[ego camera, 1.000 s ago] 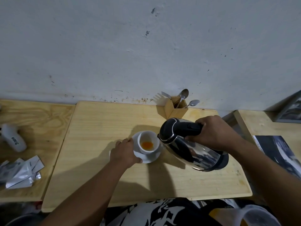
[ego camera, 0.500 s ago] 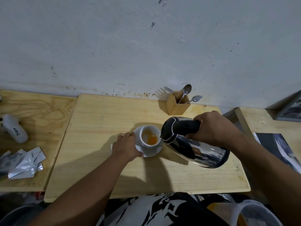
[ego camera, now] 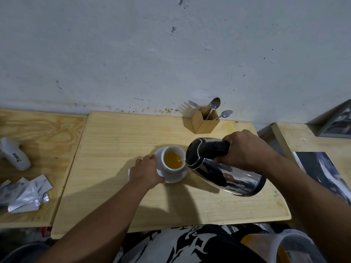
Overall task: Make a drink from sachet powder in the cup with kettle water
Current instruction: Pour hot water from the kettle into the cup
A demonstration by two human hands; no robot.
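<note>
Pouring step: right hand (ego camera: 245, 149) fingers gripping tilted steel kettle (ego camera: 226, 173), left hand (ego camera: 146, 172) fingers steadying white saucer (ego camera: 174, 177) under orange-filled white cup (ego camera: 172, 161); next, level kettle before overflow.

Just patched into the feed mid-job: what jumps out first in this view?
The shiny kettle, tipped by the right hand at centre right, pours into the white cup of orange drink on its saucer, which the left hand steadies. Silver sachets lie far left; a wooden cutlery holder stands by the wall.
</note>
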